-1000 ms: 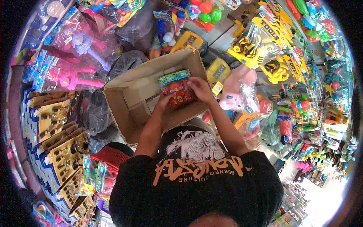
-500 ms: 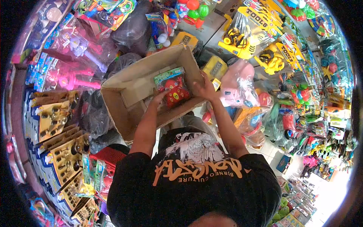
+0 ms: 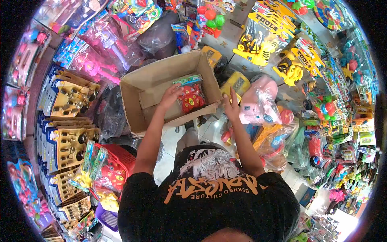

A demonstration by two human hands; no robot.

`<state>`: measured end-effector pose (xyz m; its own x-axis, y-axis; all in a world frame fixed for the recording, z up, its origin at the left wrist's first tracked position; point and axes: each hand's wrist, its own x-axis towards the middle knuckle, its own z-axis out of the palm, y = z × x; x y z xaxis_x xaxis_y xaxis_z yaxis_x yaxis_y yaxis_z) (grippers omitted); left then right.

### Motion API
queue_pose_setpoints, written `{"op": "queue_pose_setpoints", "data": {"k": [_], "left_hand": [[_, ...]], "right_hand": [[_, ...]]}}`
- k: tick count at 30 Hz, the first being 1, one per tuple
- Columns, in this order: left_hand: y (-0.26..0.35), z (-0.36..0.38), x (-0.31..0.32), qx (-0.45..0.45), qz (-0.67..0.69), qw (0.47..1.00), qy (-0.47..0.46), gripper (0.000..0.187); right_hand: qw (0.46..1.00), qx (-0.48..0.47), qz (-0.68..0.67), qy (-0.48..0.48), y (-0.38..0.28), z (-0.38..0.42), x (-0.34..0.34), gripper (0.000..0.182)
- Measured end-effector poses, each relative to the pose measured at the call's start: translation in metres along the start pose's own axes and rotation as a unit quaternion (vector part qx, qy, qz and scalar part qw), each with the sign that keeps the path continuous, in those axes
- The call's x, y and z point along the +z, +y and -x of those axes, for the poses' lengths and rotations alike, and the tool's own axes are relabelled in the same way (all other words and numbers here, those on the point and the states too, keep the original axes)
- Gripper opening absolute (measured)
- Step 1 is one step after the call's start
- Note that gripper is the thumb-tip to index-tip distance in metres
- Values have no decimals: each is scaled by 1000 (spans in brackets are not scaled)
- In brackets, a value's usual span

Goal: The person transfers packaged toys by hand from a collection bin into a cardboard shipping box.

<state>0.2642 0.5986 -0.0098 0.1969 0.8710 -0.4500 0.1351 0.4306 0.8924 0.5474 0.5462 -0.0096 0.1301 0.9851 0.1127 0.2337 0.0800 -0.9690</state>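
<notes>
An open cardboard box [image 3: 151, 78] stands in front of me, slightly tilted. In it lies a clear packet of red toys [image 3: 192, 99] with a green header card [image 3: 188, 80]. My left hand [image 3: 171, 97] reaches over the box's near side. Its fingers stretch out at the packet's left edge; whether they touch it I cannot make out. Just outside the right wall of the box is my right hand [image 3: 231, 108], fingers apart and holding nothing. Beside it lie a yellow box-shaped item [image 3: 236, 86] and a pink toy in clear plastic [image 3: 260, 103].
Carded kitchen-style toy sets [image 3: 72, 145] line the left side. A red basket [image 3: 123, 157] holding similar packets stands at lower left, above a purple basket [image 3: 108, 218]. Yellow bagged tool sets [image 3: 258, 44] hang at upper right. White floor tiles [image 3: 207, 131] show below the box.
The box has shifted a little right in view. My right hand has come off its right wall and moved outward. My left hand has drawn back from the packet's middle to its left edge.
</notes>
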Motion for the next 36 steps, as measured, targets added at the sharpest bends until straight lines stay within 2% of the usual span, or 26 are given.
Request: {"op": "queue_pose_setpoints", "data": {"k": [2,3,5,6,8,10,12,13,14,15,16,17,18,19,20,23,24,26,27,28,30,32,33,34,35,36], "left_hand": [[6,16,21,133,54,990,14,50],[9,25,33,135,53,989,18,50],[8,45,57,196,101,974,-44,46],[2,56,71,195,100,975,-37,46],[-10,81,96,127,60,986,-92,43],[-31,104,113,51,-42,987,-146,45],[-69,127,132,-3,-69,988,-137,45],[-131,122,133,91,-163,972,-141,47],[-199,113,133,185,-254,939,-141,49],[-237,123,135,89,-300,936,-158,47],[-275,137,137,-10,-341,924,-172,45],[-336,147,129,60,-377,897,-224,44],[-379,161,119,127,-410,860,-276,43],[-384,182,115,123,-411,862,-269,43],[-381,202,112,62,-416,874,-244,44],[-365,258,105,-125,-409,889,-161,54],[-362,269,101,-130,-404,893,-149,54],[-357,289,95,-296,-216,931,-4,53],[-338,303,97,-296,-205,933,27,54],[-349,309,96,-297,-195,934,38,54],[-370,320,94,-265,-127,955,-48,55],[-370,333,93,-266,-162,948,-71,54],[-368,339,92,-270,-201,937,-99,54],[-369,346,88,-273,-239,923,-125,53],[-381,354,84,-284,-189,936,-93,51],[-400,354,73,-282,-186,938,-82,51]], "right_hand": [[995,55,-78,7,-10,25,-13,54],[995,52,-80,4,-2,37,-18,54],[1000,7,2,3,36,66,-26,51],[1000,6,-2,-3,51,84,-28,51],[991,72,62,-95,76,123,-29,47],[954,93,189,-215,93,164,-30,53],[915,166,186,-318,112,211,-29,56],[913,167,181,-325,209,245,-24,56],[809,95,248,-524,298,292,-16,51],[807,87,246,-529,254,295,-21,51],[731,132,294,-602,213,288,-29,47],[643,175,338,-665,153,263,-21,45],[640,167,336,-670,168,267,-18,45],[643,103,231,-723,207,276,-17,44],[633,38,122,-764,235,283,-15,44],[631,42,118,-766,255,299,-1,42],[630,45,118,-766,259,303,5,41],[624,54,120,-770,261,307,13,39],[612,48,124,-780,258,307,15,39],[582,89,139,-796,248,301,18,40],[526,173,169,-815,223,289,23,42],[473,256,200,-819,207,283,33,44],[472,249,204,-820,228,290,32,44],[560,141,187,-795,275,301,27,44],[634,29,163,-755,297,306,33,43],[630,19,165,-759,282,305,47,43]]}}
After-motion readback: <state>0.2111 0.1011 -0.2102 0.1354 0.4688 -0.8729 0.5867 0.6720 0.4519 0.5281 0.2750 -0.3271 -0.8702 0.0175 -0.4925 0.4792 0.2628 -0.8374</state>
